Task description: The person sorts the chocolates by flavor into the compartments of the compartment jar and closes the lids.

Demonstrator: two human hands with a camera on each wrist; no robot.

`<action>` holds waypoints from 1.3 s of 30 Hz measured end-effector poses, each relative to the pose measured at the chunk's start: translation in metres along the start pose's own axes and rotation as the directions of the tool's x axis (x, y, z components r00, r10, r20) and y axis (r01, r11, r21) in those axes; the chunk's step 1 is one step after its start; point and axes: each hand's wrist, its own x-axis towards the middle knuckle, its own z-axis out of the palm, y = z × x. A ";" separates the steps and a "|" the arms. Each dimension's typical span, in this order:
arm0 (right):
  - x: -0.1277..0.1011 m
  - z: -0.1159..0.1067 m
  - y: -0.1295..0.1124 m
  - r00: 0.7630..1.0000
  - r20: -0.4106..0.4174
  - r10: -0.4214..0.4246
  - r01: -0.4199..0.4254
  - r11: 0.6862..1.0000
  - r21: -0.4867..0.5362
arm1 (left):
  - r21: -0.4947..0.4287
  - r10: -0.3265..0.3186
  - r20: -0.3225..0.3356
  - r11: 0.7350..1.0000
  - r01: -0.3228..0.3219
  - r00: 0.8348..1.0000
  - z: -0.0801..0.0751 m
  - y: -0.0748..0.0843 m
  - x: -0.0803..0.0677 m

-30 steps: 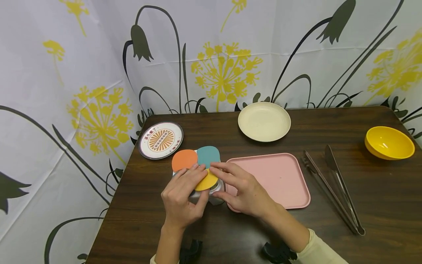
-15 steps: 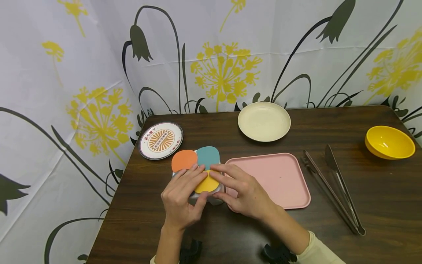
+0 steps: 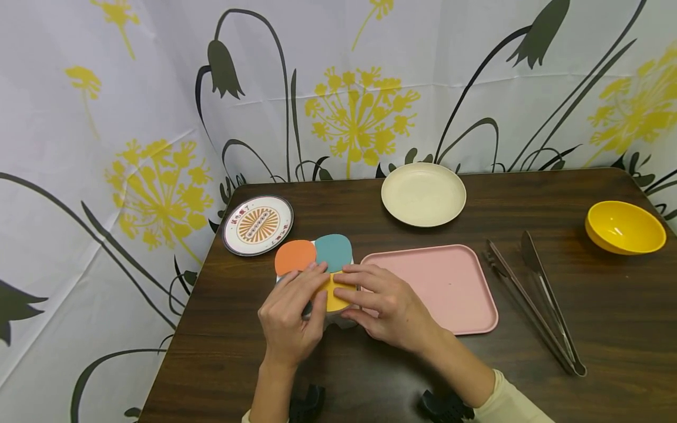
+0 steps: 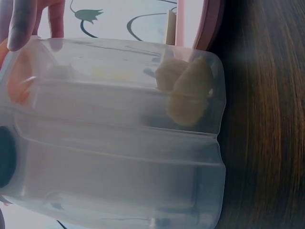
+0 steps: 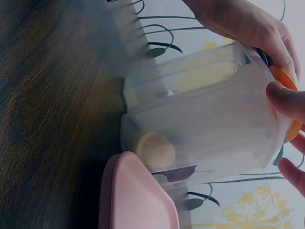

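Observation:
A clear plastic container [image 3: 342,320] with round flap lids stands near the table's front left. Its orange lid [image 3: 294,257] and teal lid [image 3: 334,251] lie at the far side, and the yellow lid [image 3: 335,298] lies at the near side. My left hand [image 3: 312,288] grips the container's near left side, fingers curled over its top. My right hand [image 3: 351,299] pinches the yellow lid, fingers on top and thumb at the container's side. In the left wrist view the container [image 4: 119,143] shows pale round food pieces [image 4: 188,95] inside. One such piece [image 5: 153,150] shows in the right wrist view.
A pink tray [image 3: 465,305] lies just right of the container. Metal tongs [image 3: 534,305] and a yellow bowl [image 3: 624,228] are further right. A cream plate [image 3: 423,194] and a patterned plate [image 3: 258,224] sit toward the back of the dark wooden table [image 3: 529,382].
My right fingers have slid left, further over the yellow lid, which now lies flatter on the container. My left hand has barely moved.

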 end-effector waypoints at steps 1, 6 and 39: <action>0.000 0.000 0.000 1.000 -0.005 -0.012 0.012 1.000 -0.004 | 0.002 0.000 0.000 1.000 0.000 1.000 0.000 0.000 0.000; 0.001 0.001 0.000 0.999 -0.023 -0.041 0.041 0.999 -0.035 | 0.007 0.005 -0.002 1.000 -0.005 1.000 0.000 0.000 0.001; 0.002 0.000 0.004 0.986 -0.061 -0.157 0.154 0.987 -0.037 | -0.010 0.060 -0.034 0.998 -0.060 0.998 0.002 -0.001 0.000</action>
